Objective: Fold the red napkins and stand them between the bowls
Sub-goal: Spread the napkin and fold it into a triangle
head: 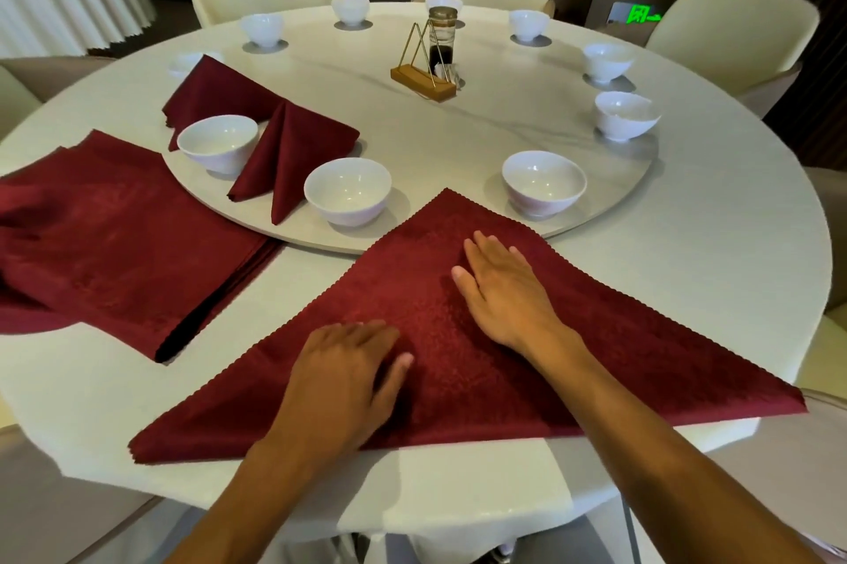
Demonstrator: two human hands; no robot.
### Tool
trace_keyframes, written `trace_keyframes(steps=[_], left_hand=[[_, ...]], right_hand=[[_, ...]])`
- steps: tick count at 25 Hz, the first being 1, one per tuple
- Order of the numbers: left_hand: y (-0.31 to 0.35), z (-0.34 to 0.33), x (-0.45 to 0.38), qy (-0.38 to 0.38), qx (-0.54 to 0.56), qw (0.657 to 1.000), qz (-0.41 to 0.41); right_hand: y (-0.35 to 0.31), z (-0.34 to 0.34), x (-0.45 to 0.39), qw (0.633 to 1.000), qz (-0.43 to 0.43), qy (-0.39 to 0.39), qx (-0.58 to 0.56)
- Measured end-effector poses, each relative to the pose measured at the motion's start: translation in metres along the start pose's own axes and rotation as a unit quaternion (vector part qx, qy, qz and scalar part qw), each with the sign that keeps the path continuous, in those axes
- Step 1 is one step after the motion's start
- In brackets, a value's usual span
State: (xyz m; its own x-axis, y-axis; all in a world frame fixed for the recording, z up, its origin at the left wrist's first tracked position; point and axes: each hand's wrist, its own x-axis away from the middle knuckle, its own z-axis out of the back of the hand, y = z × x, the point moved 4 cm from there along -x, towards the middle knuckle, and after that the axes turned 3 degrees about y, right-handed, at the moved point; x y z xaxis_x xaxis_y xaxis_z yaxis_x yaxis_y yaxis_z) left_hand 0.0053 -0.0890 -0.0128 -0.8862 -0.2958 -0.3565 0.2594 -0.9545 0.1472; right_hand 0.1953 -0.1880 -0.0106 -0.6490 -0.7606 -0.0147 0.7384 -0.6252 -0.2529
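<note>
Two hands lie flat on the red napkin, which is folded into a triangle at the near edge of the table, its tip just reaching the turntable. Your left hand and right hand press with straight fingers and grip nothing. Expect the layers to slide apart if you lift one palm before creasing, since the long edge overhangs the table. Keep the tip away from the nearest bowl; a dragged corner could nudge it.

dark red napkins, white bowls, white tablecloth, cream chairs
</note>
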Motion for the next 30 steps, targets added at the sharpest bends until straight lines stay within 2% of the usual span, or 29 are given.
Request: trace_keyframes(steps=[4,7,9,14,19,25,30], left_hand=[[-0.05,0.002,-0.056,0.026,0.028,0.985,0.168],[-0.073,-0.011,-0.075,-0.033,0.13,0.964,0.228],[-0.076,-0.017,-0.077,-0.052,0.219,0.944,0.243],[-0.087,-0.022,-0.079,-0.01,0.344,0.899,0.271],[-0.087,-0.022,-0.08,0.027,0.326,0.906,0.267],[-0.085,-0.021,-0.079,0.047,0.359,0.883,0.297],[-0.09,-0.021,-0.082,0.07,0.379,0.866,0.32]], right_hand=[[-0.003,-0.004,-0.03,0.999,-0.004,-0.025,0.04],[-0.001,-0.003,-0.04,0.999,-0.003,-0.026,0.033],[0.005,-0.003,-0.043,1.0,-0.006,-0.011,0.026],[0.015,-0.004,-0.05,0.999,-0.009,0.013,0.031],[0.016,-0.005,-0.06,0.999,-0.006,0.013,0.034],[0.02,-0.008,-0.061,1.0,0.003,0.019,0.025],[0.001,0.01,-0.032,0.995,0.01,0.093,-0.024]])
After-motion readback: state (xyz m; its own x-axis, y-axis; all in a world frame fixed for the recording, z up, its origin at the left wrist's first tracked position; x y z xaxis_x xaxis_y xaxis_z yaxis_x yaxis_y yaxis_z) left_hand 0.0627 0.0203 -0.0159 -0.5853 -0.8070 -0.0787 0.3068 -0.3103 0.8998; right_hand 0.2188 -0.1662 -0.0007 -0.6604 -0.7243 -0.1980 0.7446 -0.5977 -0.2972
